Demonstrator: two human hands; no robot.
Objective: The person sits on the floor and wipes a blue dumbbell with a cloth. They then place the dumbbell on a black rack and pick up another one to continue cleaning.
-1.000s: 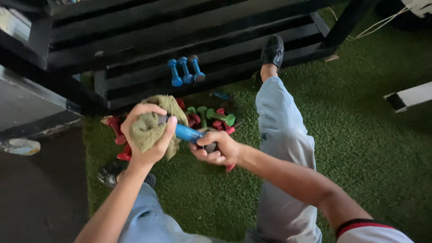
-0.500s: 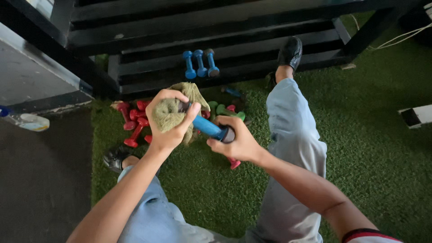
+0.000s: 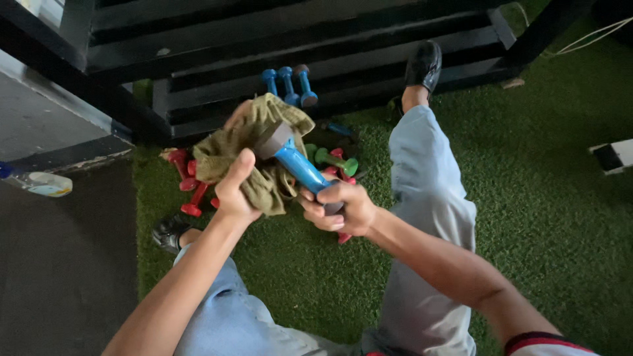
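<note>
The right hand (image 3: 339, 209) is closing its grip tight around the lower end of a blue dumbbell (image 3: 298, 165), fingers wrapped right over the handle and the bottom head, which is hidden inside the fist. The dumbbell is tilting up and to the left, held in the air above the green artificial turf (image 3: 547, 217), between the person's two knees. Its upper head is showing a worn grey face, and it is pressing into an olive-green cloth (image 3: 254, 155).

The left hand (image 3: 234, 191) is bunching that cloth from below, thumb up along one fold, fingers buried in the fabric (so how far they are curling round is not visible). The cloth is draping over and around the dumbbell's top end.

How will it handle? The dumbbell is looking small but solid: stiff, dense for its size, and its coating is likely smooth and a little slick, so the narrow handle is the sensible place to hold it, just as the right hand is doing. The cloth is soft and limp and is folding wherever it is squeezed.

Down on the turf, red dumbbells (image 3: 188, 181) are lying in a loose heap just beyond the left hand, with green dumbbells (image 3: 336, 160) beside them. Three more blue dumbbells (image 3: 287, 82) are sitting together on the low shelf of a black rack (image 3: 277, 39). A spray bottle (image 3: 39, 183) is lying on the dark floor at far left.
</note>
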